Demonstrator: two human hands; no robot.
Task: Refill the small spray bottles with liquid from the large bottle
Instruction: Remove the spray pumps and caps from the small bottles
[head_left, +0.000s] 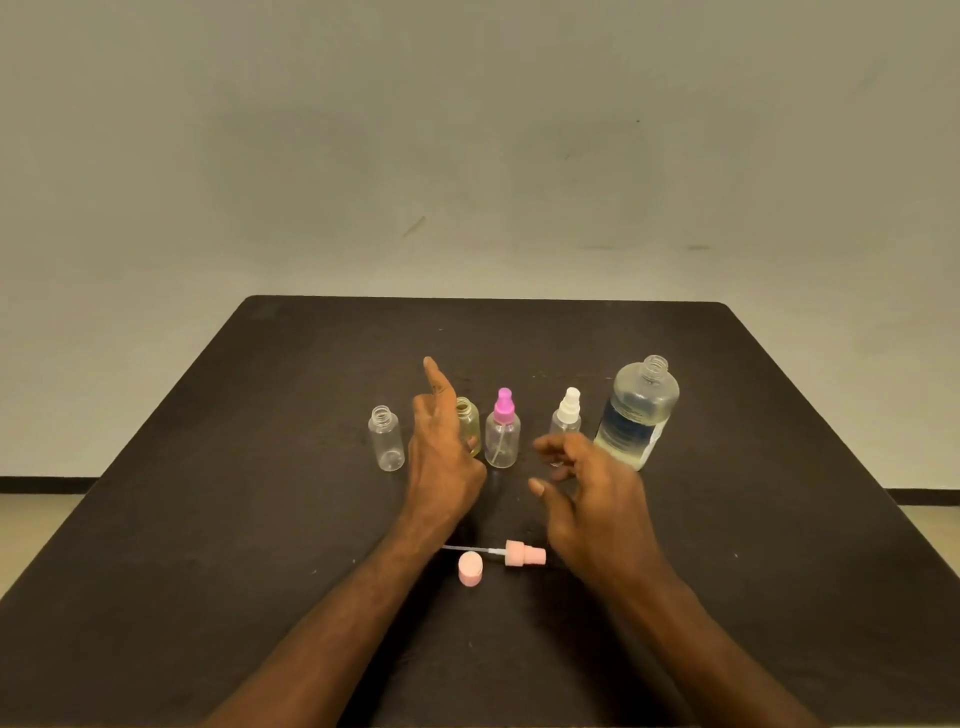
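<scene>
Dark table (260, 467) fills the lower half of the frame, against a plain pale wall (467, 130).

Row of containers across the centre of the frame, all upright. From frame left: a clear uncapped small bottle (386, 439); a yellowish uncapped small bottle (468, 423), partly hidden behind the left hand; a clear bottle with a magenta spray top (502, 432); a clear bottle with a white spray top (567, 413), its lower part hidden by the right hand's fingers. The large bottle (638, 410) stands at the right end of the row, uncapped, liquid visible in its lower portion.

Left hand (444, 452): index finger extended upward, remaining fingers loose; whether the thumb touches the yellowish bottle cannot be told. No grasp evident.

Right hand (592, 493): fingers spread and slightly bent, holding nothing, just in front of the white-topped bottle and beside the large bottle.

Lower centre, between the forearms: a pink spray pump (522, 554) lying on its side with its dip tube pointing frame left, and a pink cap (470, 569) just beside it.
</scene>
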